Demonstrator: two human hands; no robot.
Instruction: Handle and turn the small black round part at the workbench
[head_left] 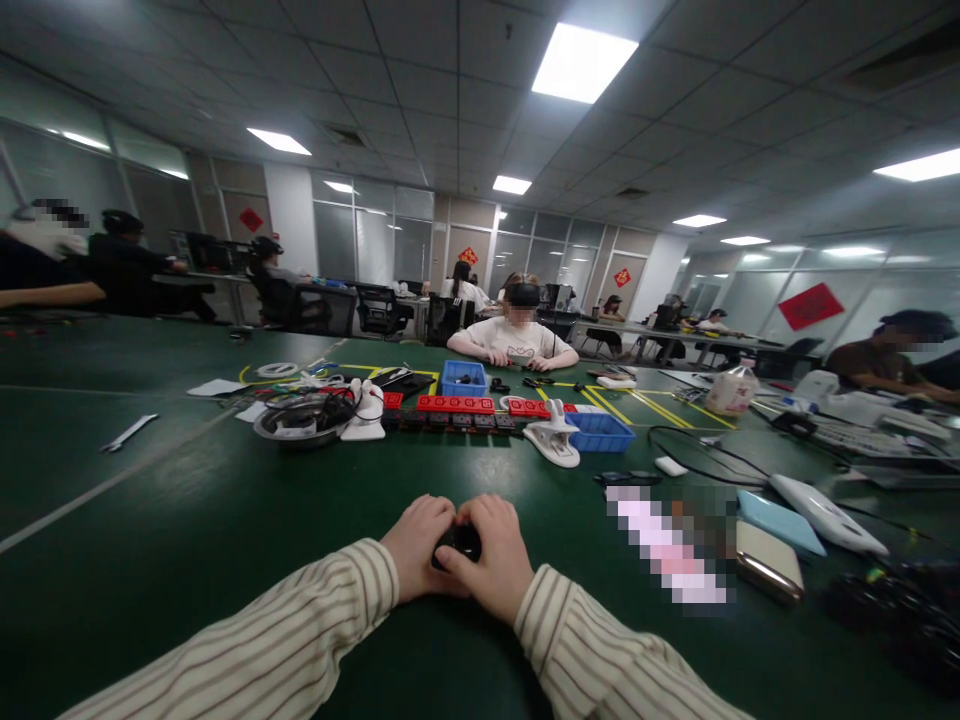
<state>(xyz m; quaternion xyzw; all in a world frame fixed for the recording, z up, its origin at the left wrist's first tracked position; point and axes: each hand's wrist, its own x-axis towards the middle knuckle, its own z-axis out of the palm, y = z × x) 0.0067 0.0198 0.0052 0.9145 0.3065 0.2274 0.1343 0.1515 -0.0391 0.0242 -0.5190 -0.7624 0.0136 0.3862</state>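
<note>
The green tabletop fills the view and carries everything. Well beyond the fingers, another person sits across it with both forearms on the surface. Ahead of the fingers and to their left stands a metal bowl heaped with cables. Straight ahead lie red strips in a row, with one blue basket behind them and a second blue basket further right, a white clamp-shaped tool touching its near corner. Off to the right of the fingers lie a light-blue slab and a gold-edged slab, just beside each other.

Close in, the left hand and right hand, both in striped sleeves, meet knuckle to knuckle. Their fingers are curled inward and pinch a small black object, held between the two hands low over the tabletop; whether it rests on the surface cannot be told.

The object is mostly hidden by the fingers, so the grip looks shallow. If one hand loosens or twists unevenly, it could probably slip out and skid across the smooth tabletop.
</note>
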